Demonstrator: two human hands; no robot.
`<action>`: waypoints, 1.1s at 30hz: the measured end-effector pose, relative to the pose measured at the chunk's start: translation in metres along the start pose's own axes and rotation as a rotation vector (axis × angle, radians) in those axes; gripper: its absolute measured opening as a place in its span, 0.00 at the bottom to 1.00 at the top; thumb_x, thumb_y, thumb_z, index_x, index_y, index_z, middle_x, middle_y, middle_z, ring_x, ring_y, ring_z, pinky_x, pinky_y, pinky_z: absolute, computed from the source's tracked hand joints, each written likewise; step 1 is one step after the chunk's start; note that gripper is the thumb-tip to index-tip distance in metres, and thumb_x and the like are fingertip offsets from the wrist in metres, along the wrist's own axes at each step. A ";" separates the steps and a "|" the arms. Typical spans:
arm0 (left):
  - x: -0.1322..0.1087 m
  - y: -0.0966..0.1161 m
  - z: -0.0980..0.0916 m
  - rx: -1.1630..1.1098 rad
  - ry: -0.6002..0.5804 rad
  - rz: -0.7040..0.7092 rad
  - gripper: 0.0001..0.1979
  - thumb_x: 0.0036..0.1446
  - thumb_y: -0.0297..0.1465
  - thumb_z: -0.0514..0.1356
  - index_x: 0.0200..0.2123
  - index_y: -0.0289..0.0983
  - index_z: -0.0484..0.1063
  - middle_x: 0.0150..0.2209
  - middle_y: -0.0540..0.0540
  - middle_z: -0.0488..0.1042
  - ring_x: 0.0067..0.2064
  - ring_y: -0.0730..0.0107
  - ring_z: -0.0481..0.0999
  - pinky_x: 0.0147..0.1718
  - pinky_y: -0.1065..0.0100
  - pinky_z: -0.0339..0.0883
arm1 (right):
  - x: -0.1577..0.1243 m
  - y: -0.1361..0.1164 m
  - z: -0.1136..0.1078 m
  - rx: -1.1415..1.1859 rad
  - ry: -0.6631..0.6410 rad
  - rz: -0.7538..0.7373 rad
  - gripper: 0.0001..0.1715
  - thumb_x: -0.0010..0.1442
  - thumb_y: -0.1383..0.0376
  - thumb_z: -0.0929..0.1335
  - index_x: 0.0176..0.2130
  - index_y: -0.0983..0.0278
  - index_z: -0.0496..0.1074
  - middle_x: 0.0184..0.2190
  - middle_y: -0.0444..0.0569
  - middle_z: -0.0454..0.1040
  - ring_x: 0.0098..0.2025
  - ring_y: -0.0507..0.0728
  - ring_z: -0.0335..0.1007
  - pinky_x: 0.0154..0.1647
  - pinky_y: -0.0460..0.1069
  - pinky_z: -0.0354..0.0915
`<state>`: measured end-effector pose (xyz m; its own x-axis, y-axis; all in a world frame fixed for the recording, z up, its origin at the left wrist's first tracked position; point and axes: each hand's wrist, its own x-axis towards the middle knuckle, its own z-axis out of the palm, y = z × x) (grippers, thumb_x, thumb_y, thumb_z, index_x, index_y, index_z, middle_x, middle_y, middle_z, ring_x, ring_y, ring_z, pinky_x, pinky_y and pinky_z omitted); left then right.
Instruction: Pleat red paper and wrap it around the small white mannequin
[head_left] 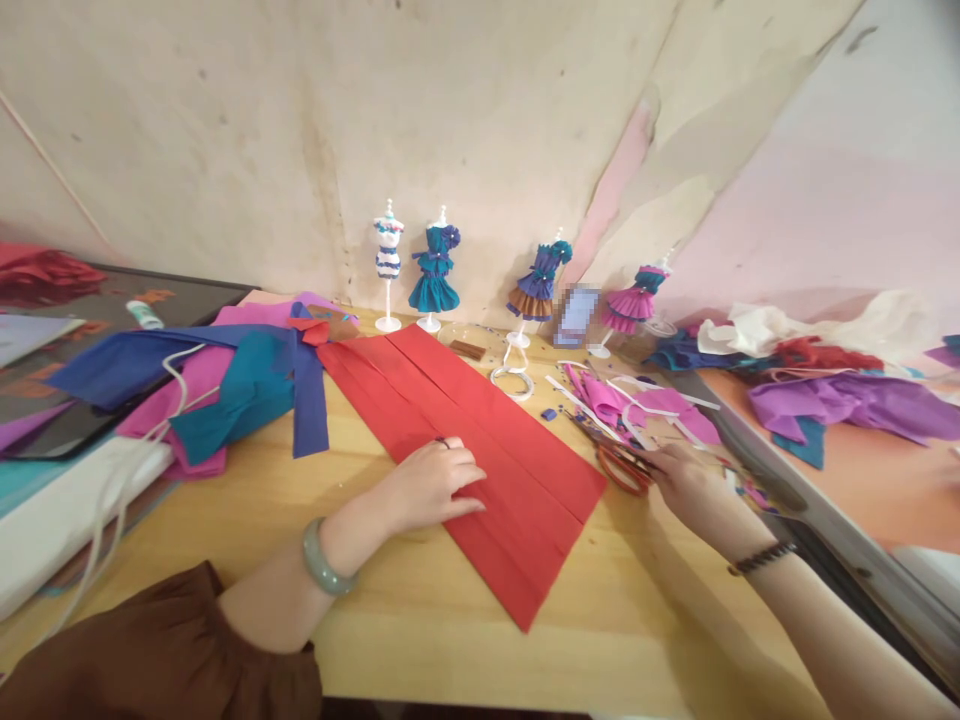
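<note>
A folded sheet of red cloth lies slantwise over the middle of the wooden table, creased lengthwise. My left hand lies on its left edge, fingers loosely stretched, with nothing held. To the right of the cloth is a pair of scissors with orange handles, blades pointing away among the scraps. My right hand has its fingers closed at the handles; the exact grip is partly hidden. Pink cloth scraps and white strips lie just beyond that hand.
Mini mannequins stand along the wall, among them a teal-dressed one and a pink-skirted one. A blurred phone-like object leans there. White tape lies behind the red cloth. Blue, teal and pink cloths pile up left; purple cloth lies right.
</note>
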<state>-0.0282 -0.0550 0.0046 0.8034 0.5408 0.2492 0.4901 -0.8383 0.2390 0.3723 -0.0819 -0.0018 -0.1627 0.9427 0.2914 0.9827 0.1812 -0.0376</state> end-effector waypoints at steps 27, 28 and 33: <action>0.008 0.015 0.021 -0.269 -0.301 0.001 0.38 0.58 0.56 0.53 0.66 0.40 0.59 0.69 0.41 0.51 0.72 0.51 0.40 0.67 0.49 0.40 | -0.127 -0.140 -0.026 0.611 -0.348 0.229 0.20 0.67 0.50 0.59 0.46 0.57 0.71 0.43 0.50 0.80 0.45 0.59 0.78 0.43 0.49 0.72; 0.009 0.016 0.020 -0.274 -0.321 -0.023 0.38 0.59 0.56 0.52 0.66 0.40 0.59 0.69 0.42 0.51 0.72 0.51 0.40 0.68 0.49 0.39 | -0.130 -0.144 -0.024 0.560 -0.323 0.191 0.19 0.68 0.51 0.58 0.45 0.57 0.71 0.42 0.49 0.80 0.43 0.58 0.78 0.42 0.49 0.73; 0.012 0.017 0.024 -0.285 -0.320 -0.103 0.32 0.66 0.52 0.43 0.64 0.41 0.61 0.69 0.46 0.52 0.72 0.57 0.41 0.68 0.53 0.39 | -0.141 -0.156 -0.016 0.349 -0.115 0.022 0.18 0.70 0.53 0.56 0.43 0.58 0.68 0.35 0.49 0.80 0.33 0.57 0.80 0.32 0.49 0.74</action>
<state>-0.0021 -0.0640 -0.0104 0.8414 0.5341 -0.0823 0.4966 -0.7041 0.5076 0.2438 -0.2479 -0.0218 -0.1704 0.9692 0.1778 0.9001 0.2265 -0.3722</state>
